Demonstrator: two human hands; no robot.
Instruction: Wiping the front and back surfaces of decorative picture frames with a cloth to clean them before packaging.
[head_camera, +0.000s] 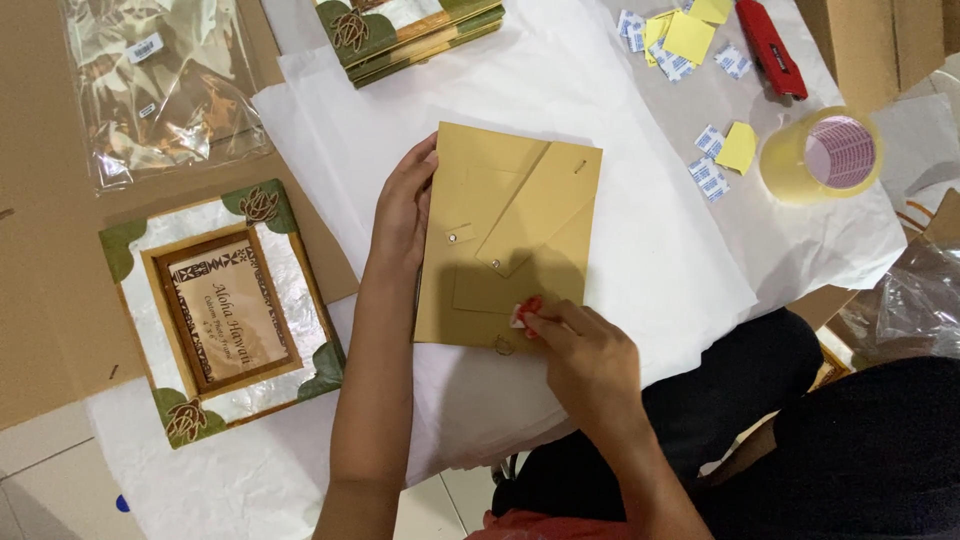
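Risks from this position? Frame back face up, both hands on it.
1. The left hand steadies only one edge of the gold frame back; it may slide on the white tissue paper.
2. The right hand pinches a small red-and-white piece at the lower edge; it might land crooked.
3. The open easel flap could snag.

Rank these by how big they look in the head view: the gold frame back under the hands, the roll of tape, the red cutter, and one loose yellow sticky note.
Largest to smallest:
1. Gold frame back
2. Roll of tape
3. Red cutter, partly cut off at the top edge, so its rank against the tape is unsure
4. Yellow sticky note
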